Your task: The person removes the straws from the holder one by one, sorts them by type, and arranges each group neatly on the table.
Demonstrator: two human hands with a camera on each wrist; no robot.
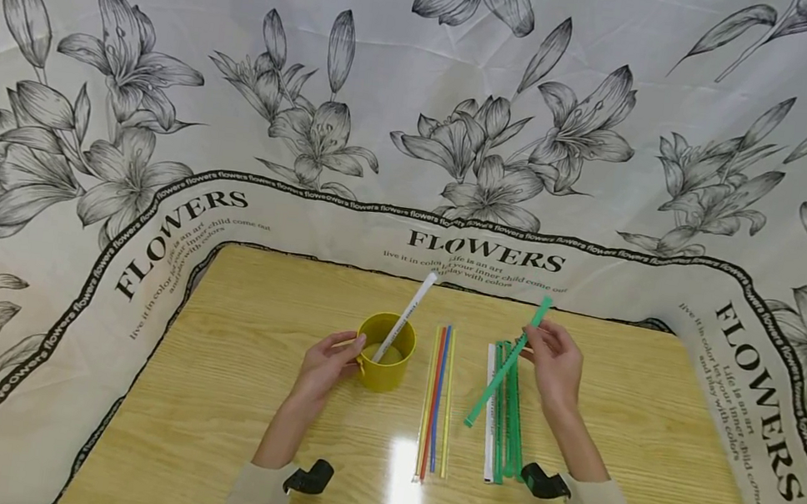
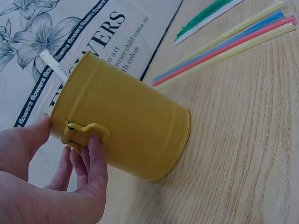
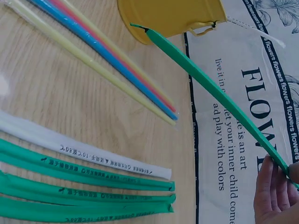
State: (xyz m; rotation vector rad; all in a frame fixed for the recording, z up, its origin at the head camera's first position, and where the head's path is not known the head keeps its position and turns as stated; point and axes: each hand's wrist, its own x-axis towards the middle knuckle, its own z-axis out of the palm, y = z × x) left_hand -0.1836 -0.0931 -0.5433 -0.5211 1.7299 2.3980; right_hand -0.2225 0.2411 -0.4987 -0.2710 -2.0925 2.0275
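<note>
A small yellow pail (image 1: 382, 375) stands upright on the wooden table with a white paper-wrapped straw (image 1: 406, 315) leaning in it. My left hand (image 1: 330, 361) holds the pail at its side, thumb at the rim and fingers at the little handle loop (image 2: 96, 128). My right hand (image 1: 557, 368) pinches a green paper-wrapped straw (image 3: 219, 95) near its upper end. That straw slants down toward the pail side, above several green wrapped straws (image 1: 513, 434) and a white wrapped straw (image 1: 489, 443) lying side by side on the table.
Between the pail and the green straws lie several thin straws in clear wrap, yellow, red and blue (image 1: 438, 408). Printed floral cloth (image 1: 345, 232) hangs behind the table (image 1: 227, 398) and borders its sides. A bright reflection lies near the front.
</note>
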